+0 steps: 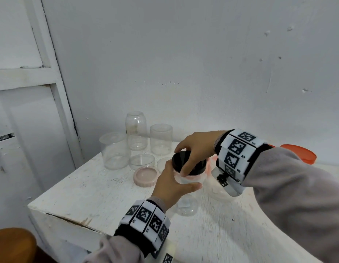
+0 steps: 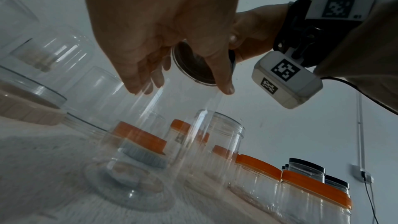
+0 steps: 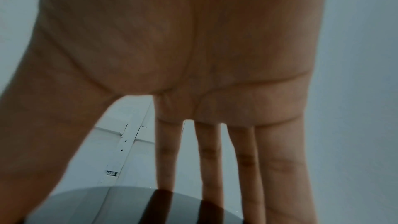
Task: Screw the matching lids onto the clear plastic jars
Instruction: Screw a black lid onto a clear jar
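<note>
A clear plastic jar stands upright on the white table, near its middle. My left hand wraps around the jar's upper wall from the near side, thumb across its front. A glossy black lid sits on the jar's mouth. My right hand reaches in from the right and grips the lid's rim with curled fingers and thumb. From below, the left wrist view shows the jar, the left hand, the lid's underside and the right hand. The right wrist view has the right hand spread over the lid.
Three empty clear jars stand at the back left, with a clear shallow lid and a pink lid before them. An orange lid shows behind my right sleeve. Orange-lidded jars and black-lidded jars line the right.
</note>
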`<state>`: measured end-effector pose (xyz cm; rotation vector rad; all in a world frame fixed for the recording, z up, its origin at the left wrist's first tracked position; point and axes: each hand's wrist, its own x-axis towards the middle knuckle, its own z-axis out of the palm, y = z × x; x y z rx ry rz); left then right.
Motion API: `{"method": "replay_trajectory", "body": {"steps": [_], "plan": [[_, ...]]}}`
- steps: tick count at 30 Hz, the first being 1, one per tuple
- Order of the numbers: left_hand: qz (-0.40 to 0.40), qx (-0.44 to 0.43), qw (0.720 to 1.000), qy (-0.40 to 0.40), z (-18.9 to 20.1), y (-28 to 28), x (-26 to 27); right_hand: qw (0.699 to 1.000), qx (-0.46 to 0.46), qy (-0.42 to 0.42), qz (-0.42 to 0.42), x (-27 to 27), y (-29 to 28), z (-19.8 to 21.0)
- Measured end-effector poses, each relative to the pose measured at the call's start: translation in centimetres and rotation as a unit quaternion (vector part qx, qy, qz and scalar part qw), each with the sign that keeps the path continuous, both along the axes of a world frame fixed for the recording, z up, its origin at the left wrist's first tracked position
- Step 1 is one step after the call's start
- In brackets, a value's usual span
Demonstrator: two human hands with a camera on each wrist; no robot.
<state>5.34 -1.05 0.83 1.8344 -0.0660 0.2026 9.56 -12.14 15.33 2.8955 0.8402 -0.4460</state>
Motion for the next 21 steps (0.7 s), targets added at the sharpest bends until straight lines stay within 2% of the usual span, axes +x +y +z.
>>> {"method": "replay_trajectory", "body": {"steps": [4, 11, 19, 21], "plan": [[-0.005, -0.005, 1.0, -0.002, 0.0, 0.1, 0.0, 0.998, -0.004, -0.049, -0.026, -0.2, 0.2, -0.8], [0.0, 0.002, 1.0, 0.0, 0.0, 0.0, 0.0, 0.999, 0.0, 0.036, 0.008, -0.1, -0.5, 0.3], [-0.005, -0.001, 1.0, -0.003, 0.0, 0.0, 0.0, 0.998, -0.007, -0.051, -0.023, -0.2, 0.2, -0.8], [-0.004, 0.002, 1.0, -0.002, 0.0, 0.0, 0.0, 0.999, -0.009, -0.036, -0.027, -0.1, 0.1, -0.7]]}}
